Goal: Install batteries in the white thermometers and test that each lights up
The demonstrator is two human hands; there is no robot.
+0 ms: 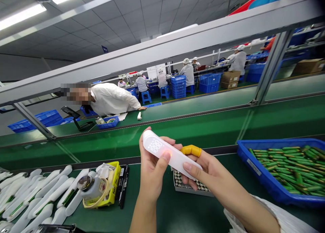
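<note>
Both my hands hold a white infrared thermometer [175,157] in front of me, its long body slanting down to the right. Digits glow on its upper face, and a reddish light shows by my left thumb. My left hand [153,165] is closed around the head end, thumb pressing on the face. My right hand [205,167] grips the lower end between thumb and fingers; one finger wears a yellow finger cot [191,150]. Partly hidden under the right hand is a box of batteries [179,182], standing on the green bench.
Left lie several white thermometer shells [50,192], near a yellow basket [111,199] with a jar [92,189], beside black pens [123,185]. A blue bin [254,163] of green circuit boards stands right. Across the green conveyor [203,131], a person [111,97] leans over the far bench.
</note>
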